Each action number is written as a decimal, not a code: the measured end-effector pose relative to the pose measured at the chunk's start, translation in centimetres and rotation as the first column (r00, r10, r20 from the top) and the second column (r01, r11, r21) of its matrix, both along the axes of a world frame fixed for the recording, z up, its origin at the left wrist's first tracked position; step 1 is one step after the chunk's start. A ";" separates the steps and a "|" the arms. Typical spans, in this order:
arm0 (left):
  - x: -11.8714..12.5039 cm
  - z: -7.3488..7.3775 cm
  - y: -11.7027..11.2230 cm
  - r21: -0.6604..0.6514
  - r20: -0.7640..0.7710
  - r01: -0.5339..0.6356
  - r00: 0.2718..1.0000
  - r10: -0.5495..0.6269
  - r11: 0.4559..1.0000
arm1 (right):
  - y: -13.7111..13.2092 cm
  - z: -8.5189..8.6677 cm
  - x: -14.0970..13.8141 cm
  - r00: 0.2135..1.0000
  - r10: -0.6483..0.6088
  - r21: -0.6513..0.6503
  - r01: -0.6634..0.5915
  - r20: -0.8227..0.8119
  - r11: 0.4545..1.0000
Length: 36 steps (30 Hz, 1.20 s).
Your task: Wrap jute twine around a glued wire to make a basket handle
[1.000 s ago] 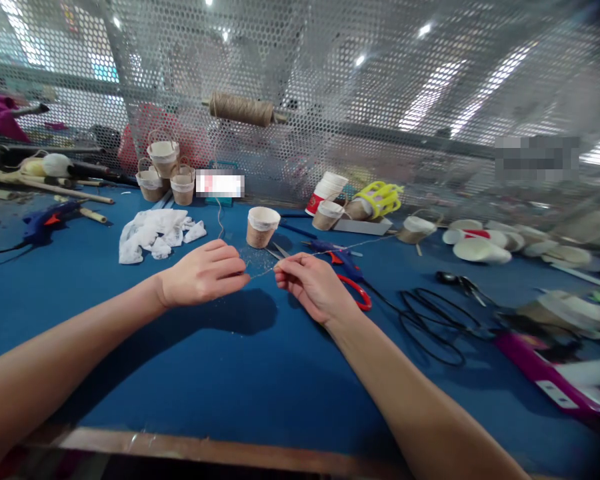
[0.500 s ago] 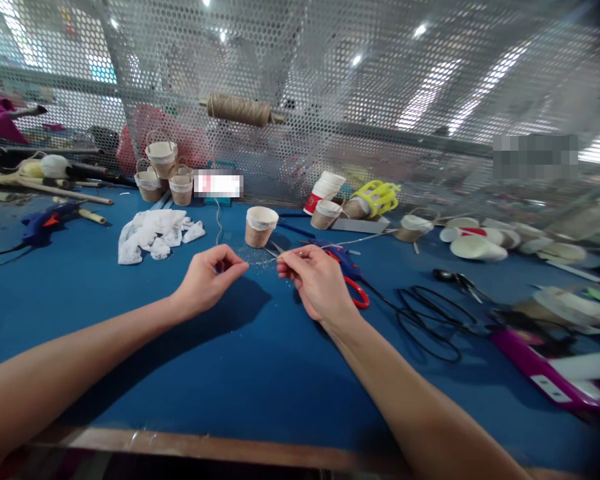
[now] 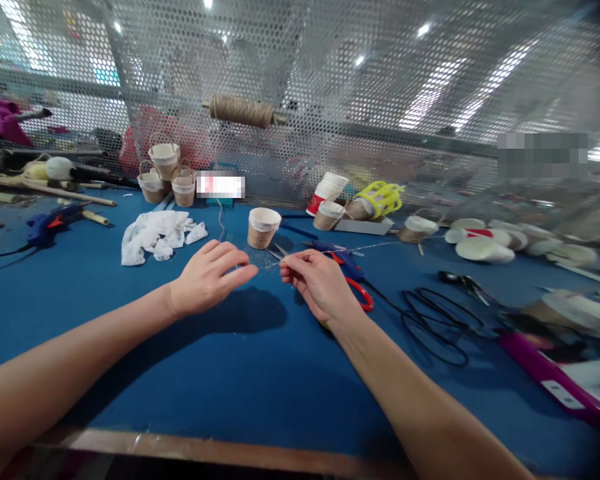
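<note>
Head view: the left hand (image 3: 214, 277) is part-open, fingers loosely bent and thumb extended; whether it grips the thin twine (image 3: 370, 247) cannot be told. The white-rimmed cup (image 3: 263, 232) stands upright at 12 o'clock from the gap between the 2 hands, apparently set back to leave them room. The right hand (image 3: 320, 283) pinches the twine between thumb and forefinger, probably against slipping, its length trailing toward 3 o'clock.

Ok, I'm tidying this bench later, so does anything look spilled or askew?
Yes: pale specks litter the blue tabletop by the upright middle cup, like debris. Farther right, a cup stack tilts instead of standing straight. The scissors, partly hidden by the right hand, lie with blades apart.
</note>
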<state>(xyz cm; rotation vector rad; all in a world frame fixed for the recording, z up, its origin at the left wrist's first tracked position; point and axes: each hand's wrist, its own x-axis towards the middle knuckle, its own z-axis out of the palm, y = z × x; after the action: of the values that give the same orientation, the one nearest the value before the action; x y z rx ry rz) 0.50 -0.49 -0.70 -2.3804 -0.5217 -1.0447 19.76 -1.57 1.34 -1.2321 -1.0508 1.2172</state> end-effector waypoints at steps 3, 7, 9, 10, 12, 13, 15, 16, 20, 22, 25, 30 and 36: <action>-0.4 0.3 0.1 0.118 -0.075 0.047 0.996 -0.039 0.992 | 0.0 0.0 0.1 0.999 0.024 -0.052 -0.027 -0.047 0.998; -0.7 0.6 0.3 0.136 -0.057 0.085 0.995 -0.078 0.987 | -0.1 0.1 0.0 0.994 0.063 -0.112 -0.072 -0.084 0.991; -0.9 0.7 0.5 0.144 -0.027 0.082 0.996 -0.079 0.986 | -0.2 0.2 -0.1 0.993 0.071 -0.127 -0.083 -0.098 0.988; -1.0 0.8 0.6 0.148 -0.009 0.078 0.997 -0.077 0.986 | -0.3 0.2 -0.2 0.992 0.069 -0.127 -0.082 -0.103 0.989; -1.1 0.7 0.7 0.139 0.027 0.070 0.997 -0.074 0.988 | -0.5 0.3 -0.3 0.993 0.057 -0.105 -0.068 -0.107 0.992; -1.0 0.5 0.7 0.114 0.049 0.067 0.996 -0.073 0.991 | -0.6 0.3 -0.4 0.993 0.048 -0.083 -0.057 -0.107 0.995; -0.6 0.2 0.6 -0.012 0.132 0.060 0.990 -0.057 0.998 | -0.6 0.1 -0.5 0.995 0.022 -0.016 -0.024 -0.096 1.000; -0.3 0.0 0.5 -0.128 0.195 0.056 0.980 -0.030 0.990 | -0.6 0.0 -0.6 0.997 0.004 0.027 -0.002 -0.081 1.000; 1.4 -0.3 -0.4 -0.823 0.377 0.165 0.874 0.307 0.544 | -0.4 -0.5 -0.6 0.995 -0.086 0.203 0.075 0.049 0.976; 1.9 -0.1 -0.8 -0.921 0.388 0.356 0.810 0.441 0.157 | -0.4 -0.7 -0.5 0.985 -0.108 0.274 0.069 0.131 0.959; 2.0 0.3 -1.1 -0.779 0.390 0.579 0.749 0.536 -0.241 | -0.4 -0.7 -0.2 0.972 -0.097 0.340 0.019 0.213 0.940; 1.3 0.5 -0.5 -0.651 0.392 0.613 0.777 0.494 -0.448 | -0.4 -0.4 0.0 0.979 -0.019 0.341 -0.052 0.201 0.939; 0.6 1.0 0.0 -0.829 0.346 0.468 0.860 0.376 -0.306 | -0.3 -0.3 0.0 0.987 0.037 0.299 -0.083 0.156 0.950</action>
<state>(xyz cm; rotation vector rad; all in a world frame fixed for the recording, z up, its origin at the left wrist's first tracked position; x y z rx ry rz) 1.05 -0.45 0.29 -3.3324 -2.5686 -1.6891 19.76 -1.91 1.05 -1.0663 -1.3414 0.9735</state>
